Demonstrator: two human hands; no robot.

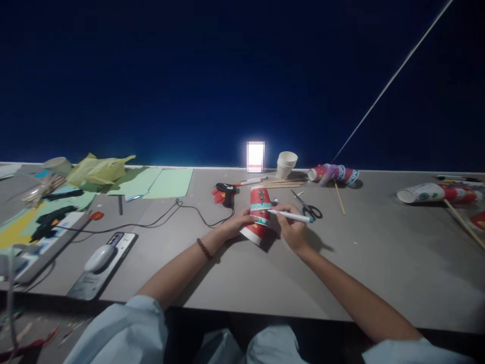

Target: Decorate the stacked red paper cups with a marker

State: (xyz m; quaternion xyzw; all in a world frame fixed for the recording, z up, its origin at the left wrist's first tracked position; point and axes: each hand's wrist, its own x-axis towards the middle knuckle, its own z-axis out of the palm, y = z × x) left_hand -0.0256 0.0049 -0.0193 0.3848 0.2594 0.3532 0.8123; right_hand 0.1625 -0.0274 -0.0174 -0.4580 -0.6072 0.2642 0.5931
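Observation:
A red decorated paper-cup craft (259,196), with white and green patterned bands, leans at the middle of the table. My left hand (239,223) is closed around its left side, steadying it. In my right hand (292,226) is a white marker (293,216) with a teal end at the right. The marker's other end meets the craft's right side near the lower patterned band. Part of the craft's lower left edge is hidden by my left fingers.
Behind the craft lie a black glue gun (226,192), wooden sticks (286,183) and stacked paper cups (287,164). Scissors (311,209) rest to the right, near finished cup crafts (337,174). Leftward are a phone (109,260), a mouse (100,258), a power strip (56,242) and a cable (144,224).

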